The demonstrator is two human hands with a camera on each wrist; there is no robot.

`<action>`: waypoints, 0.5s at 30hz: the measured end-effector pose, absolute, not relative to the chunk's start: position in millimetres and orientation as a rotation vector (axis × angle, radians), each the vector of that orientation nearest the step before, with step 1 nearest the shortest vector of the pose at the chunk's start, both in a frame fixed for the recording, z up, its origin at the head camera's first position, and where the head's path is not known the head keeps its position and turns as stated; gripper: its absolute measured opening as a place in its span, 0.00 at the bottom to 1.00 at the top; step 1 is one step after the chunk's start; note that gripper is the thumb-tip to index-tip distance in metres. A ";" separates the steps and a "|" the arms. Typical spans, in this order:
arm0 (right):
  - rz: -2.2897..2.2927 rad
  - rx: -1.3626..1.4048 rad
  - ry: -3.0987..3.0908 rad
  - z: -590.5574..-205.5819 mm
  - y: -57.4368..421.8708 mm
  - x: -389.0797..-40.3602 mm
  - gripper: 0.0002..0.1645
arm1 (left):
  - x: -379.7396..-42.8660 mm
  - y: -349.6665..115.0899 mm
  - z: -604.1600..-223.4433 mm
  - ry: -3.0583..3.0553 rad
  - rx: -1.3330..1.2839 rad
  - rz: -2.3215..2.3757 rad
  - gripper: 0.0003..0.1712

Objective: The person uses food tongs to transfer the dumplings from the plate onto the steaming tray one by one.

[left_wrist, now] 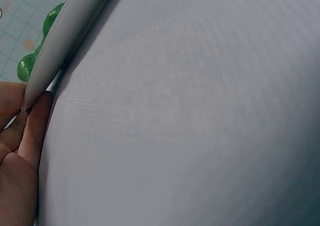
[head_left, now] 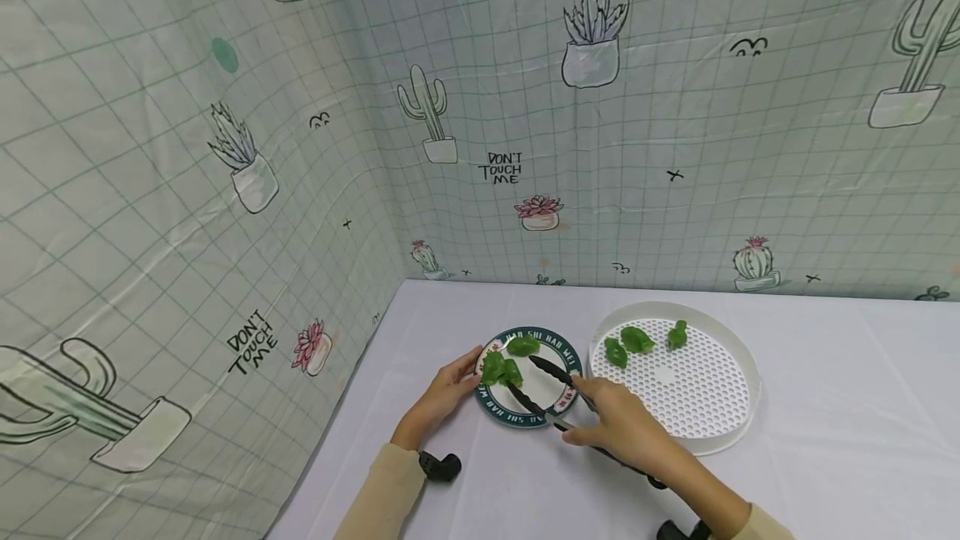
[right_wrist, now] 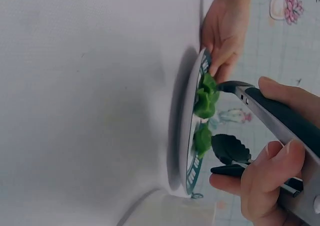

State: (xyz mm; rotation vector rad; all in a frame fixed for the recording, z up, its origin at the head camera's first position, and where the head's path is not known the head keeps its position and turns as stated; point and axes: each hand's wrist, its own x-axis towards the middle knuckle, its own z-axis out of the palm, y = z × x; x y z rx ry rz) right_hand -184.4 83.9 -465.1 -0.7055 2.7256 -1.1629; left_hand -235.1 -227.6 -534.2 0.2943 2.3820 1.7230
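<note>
My left hand [head_left: 442,390] holds the near-left rim of a round plate [head_left: 512,419] with a dark green lettered border. In the left wrist view, fingers [left_wrist: 39,123] pinch the plate's edge [left_wrist: 75,33]. Green leaves [head_left: 501,369] lie at its left, and another leaf [head_left: 523,346] lies toward its back. My right hand [head_left: 626,419] grips black-and-metal tongs [head_left: 553,370], whose jaws stand apart over the plate with nothing between them. One tong tip is right at the left leaves; in the right wrist view the scalloped black tip [right_wrist: 231,148] hangs beside a leaf [right_wrist: 202,140].
Right of the plate stands a round white tray [head_left: 708,394] with a perforated base and three green leaves [head_left: 637,340] near its back left. A white cloth [head_left: 847,407] covers the table. Printed fabric [head_left: 675,123] hangs behind and at the left.
</note>
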 end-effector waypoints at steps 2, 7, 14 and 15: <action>-1.154 -0.711 2.723 -465.0 81.4 -183.0 0.49 | -235.5 -227.7 -534.3 2.382 0.297 1.725 0.32; -1.142 -0.721 2.730 -467.3 74.2 -182.7 0.49 | -234.5 -227.6 -534.5 2.387 0.281 1.719 0.32; -1.165 -0.733 2.727 -471.7 65.9 -186.9 0.45 | -233.3 -227.9 -534.1 2.395 0.284 1.702 0.32; -1.161 -0.734 2.727 -472.2 65.1 -187.3 0.45 | -233.3 -228.1 -534.0 2.392 0.295 1.706 0.32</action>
